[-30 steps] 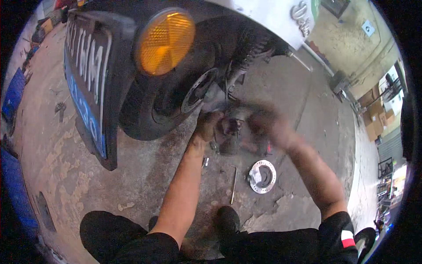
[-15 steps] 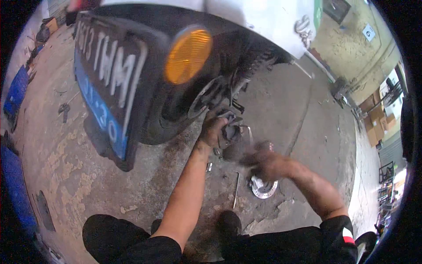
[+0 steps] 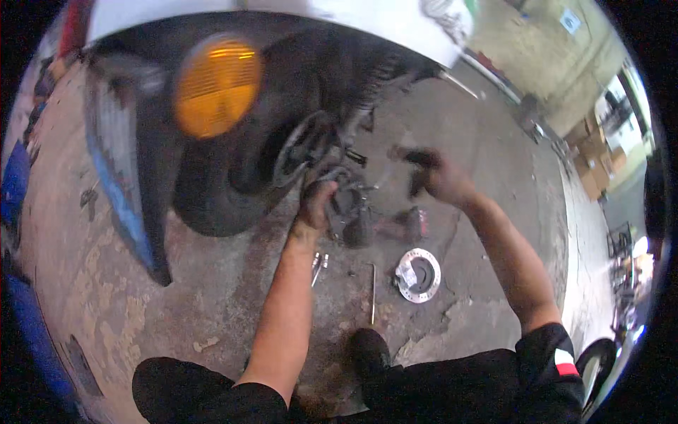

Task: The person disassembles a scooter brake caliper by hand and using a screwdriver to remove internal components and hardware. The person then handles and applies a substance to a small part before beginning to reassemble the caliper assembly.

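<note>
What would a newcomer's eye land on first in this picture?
Probably the big round orange reflector at the upper left, hanging above the dark tire. Near the middle, the left hand holds a dark metal part, with the right hand blurred off to its right. Below them lies a shiny silver ring, right of a thin rod.

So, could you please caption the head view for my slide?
Left hand holding a dark part beside a wheel, right hand apart, silvery ring lying on the floor.
</note>
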A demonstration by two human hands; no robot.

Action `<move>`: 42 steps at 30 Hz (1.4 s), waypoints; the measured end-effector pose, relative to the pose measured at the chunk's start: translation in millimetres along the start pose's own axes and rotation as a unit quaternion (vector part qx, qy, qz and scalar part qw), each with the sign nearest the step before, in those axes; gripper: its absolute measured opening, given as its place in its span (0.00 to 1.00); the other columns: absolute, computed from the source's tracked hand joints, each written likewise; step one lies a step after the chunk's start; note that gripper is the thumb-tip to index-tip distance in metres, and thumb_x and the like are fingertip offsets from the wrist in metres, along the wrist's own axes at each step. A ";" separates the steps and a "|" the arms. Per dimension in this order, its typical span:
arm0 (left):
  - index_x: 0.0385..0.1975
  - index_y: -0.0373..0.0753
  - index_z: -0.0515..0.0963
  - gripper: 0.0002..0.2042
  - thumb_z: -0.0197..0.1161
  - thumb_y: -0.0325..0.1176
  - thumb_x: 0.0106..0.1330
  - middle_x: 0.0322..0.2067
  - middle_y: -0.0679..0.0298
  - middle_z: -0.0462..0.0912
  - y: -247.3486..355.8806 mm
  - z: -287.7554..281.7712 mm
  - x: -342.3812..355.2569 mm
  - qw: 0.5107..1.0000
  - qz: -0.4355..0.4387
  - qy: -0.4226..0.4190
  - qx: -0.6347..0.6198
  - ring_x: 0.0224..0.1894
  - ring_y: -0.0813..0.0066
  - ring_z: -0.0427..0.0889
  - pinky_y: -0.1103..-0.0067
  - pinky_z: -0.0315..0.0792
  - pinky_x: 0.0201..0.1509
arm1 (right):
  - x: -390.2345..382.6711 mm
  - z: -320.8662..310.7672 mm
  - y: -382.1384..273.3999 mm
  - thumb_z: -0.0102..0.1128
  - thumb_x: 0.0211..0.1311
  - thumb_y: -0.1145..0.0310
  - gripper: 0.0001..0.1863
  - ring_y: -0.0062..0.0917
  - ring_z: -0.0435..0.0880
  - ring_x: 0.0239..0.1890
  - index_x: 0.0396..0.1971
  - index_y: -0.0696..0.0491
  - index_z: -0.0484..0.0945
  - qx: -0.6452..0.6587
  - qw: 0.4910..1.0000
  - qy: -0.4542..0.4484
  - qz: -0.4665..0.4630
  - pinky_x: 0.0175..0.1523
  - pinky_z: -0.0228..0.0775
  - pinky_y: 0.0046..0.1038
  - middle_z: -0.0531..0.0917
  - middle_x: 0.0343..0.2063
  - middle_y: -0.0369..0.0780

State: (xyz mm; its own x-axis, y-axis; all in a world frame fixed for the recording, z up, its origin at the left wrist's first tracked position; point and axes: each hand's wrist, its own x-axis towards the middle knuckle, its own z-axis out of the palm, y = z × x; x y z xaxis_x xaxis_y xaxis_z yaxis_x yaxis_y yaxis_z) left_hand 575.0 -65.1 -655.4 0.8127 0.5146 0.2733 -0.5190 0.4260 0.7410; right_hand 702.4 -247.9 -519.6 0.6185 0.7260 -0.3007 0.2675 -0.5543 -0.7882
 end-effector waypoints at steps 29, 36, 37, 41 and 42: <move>0.49 0.32 0.71 0.26 0.56 0.35 0.47 0.44 0.59 0.76 -13.5 -19.7 13.2 0.998 0.004 -0.037 -0.050 0.47 0.66 0.76 0.73 0.69 0.54 | -21.0 33.0 47.4 0.52 0.57 0.69 0.25 0.33 0.72 0.57 0.58 0.49 0.68 -0.495 0.819 -0.230 -0.176 0.62 0.61 0.34 0.74 0.53 0.50; 0.48 0.32 0.71 0.24 0.55 0.35 0.49 0.43 0.59 0.76 -9.6 -31.7 2.4 0.993 -0.086 -0.023 -0.083 0.47 0.69 0.74 0.73 0.67 0.55 | -38.2 61.4 -68.5 0.56 0.54 0.66 0.19 0.36 0.81 0.44 0.47 0.57 0.76 -0.160 0.951 -0.218 -0.150 0.50 0.71 0.35 0.81 0.40 0.49; 0.47 0.33 0.71 0.23 0.55 0.35 0.49 0.43 0.60 0.76 -2.9 -27.6 2.0 0.996 -0.049 -0.030 -0.063 0.47 0.68 0.75 0.73 0.68 0.55 | -47.5 63.7 -66.5 0.56 0.54 0.66 0.19 0.36 0.81 0.44 0.47 0.57 0.76 -0.163 0.950 -0.216 -0.155 0.50 0.71 0.35 0.81 0.40 0.49; 0.46 0.32 0.71 0.22 0.53 0.33 0.49 0.41 0.59 0.76 6.8 -6.1 7.4 0.998 0.031 -0.046 -0.006 0.46 0.67 0.75 0.72 0.69 0.54 | -46.4 29.7 -63.0 0.61 0.49 0.66 0.19 0.39 0.79 0.43 0.42 0.56 0.77 -0.322 0.921 -0.117 -0.187 0.50 0.69 0.37 0.81 0.38 0.49; 0.46 0.32 0.70 0.22 0.53 0.32 0.49 0.41 0.59 0.76 3.9 -5.9 5.8 0.998 -0.005 -0.039 -0.056 0.45 0.66 0.76 0.73 0.70 0.53 | -39.7 23.3 -63.4 0.64 0.46 0.65 0.20 0.41 0.77 0.44 0.42 0.56 0.77 -0.307 0.944 0.000 -0.119 0.51 0.68 0.38 0.80 0.39 0.50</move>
State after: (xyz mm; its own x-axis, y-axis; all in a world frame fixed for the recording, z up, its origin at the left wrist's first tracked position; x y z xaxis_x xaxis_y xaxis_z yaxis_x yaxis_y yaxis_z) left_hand 576.1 -56.1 -654.6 0.8338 0.4522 0.3167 -0.5338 0.5142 0.6714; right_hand 643.7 -232.1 -470.2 0.4867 0.8598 -0.1544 0.7771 -0.5068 -0.3732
